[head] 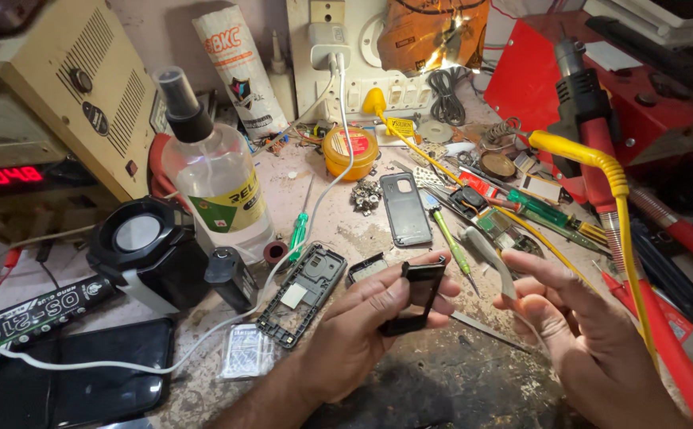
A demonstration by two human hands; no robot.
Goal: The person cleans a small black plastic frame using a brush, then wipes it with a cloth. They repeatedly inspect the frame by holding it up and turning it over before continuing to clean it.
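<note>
left hand: fingers closed round a small black phone part, held above the desk
right hand: fingers pinch a thin pale tool
spray bottle: clear liquid inside
yellow tub: lid on, contents hidden

Warm, fairly bright light falls from above and far, lighting the middle of the surface evenly. Glare flares on the orange foil bag at far centre. The near edge lies in shadow, dark under the hands. Straight lines bow towards the corners; the picture is sharp throughout, with slight softness at the right edge.
</note>
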